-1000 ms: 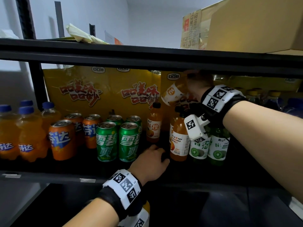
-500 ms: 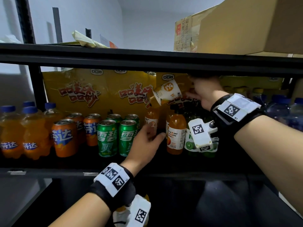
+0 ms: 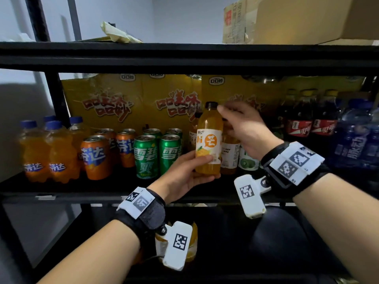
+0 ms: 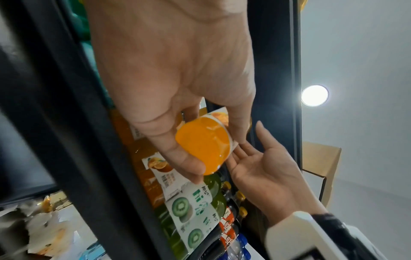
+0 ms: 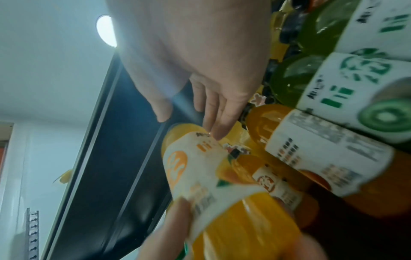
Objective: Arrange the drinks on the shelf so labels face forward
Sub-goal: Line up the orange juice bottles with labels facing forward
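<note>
An orange juice bottle (image 3: 209, 144) with a black cap stands upright just above the shelf (image 3: 102, 189), its white label facing forward. My left hand (image 3: 184, 173) grips its lower part, thumb on the label; the left wrist view shows my fingers curled round the round base (image 4: 203, 146). My right hand (image 3: 242, 124) is beside the bottle's neck with its fingers straight. In the right wrist view those fingertips (image 5: 219, 130) touch the top of the label (image 5: 200, 168). A second orange juice bottle (image 3: 230, 154) behind shows its back label.
Green cans (image 3: 155, 154), orange cans (image 3: 96, 156) and orange soda bottles (image 3: 41, 152) stand to the left. Kiwi bottles (image 3: 248, 160), cola bottles (image 3: 307, 126) and blue bottles (image 3: 356, 144) stand to the right. Yellow cartons (image 3: 123, 99) line the back. The upper shelf beam (image 3: 184, 58) hangs low overhead.
The bottle came down from under the upper beam, where my right hand held it tilted, and stands upright. My left hand rose from the shelf and gripped it; my right hand let go.
</note>
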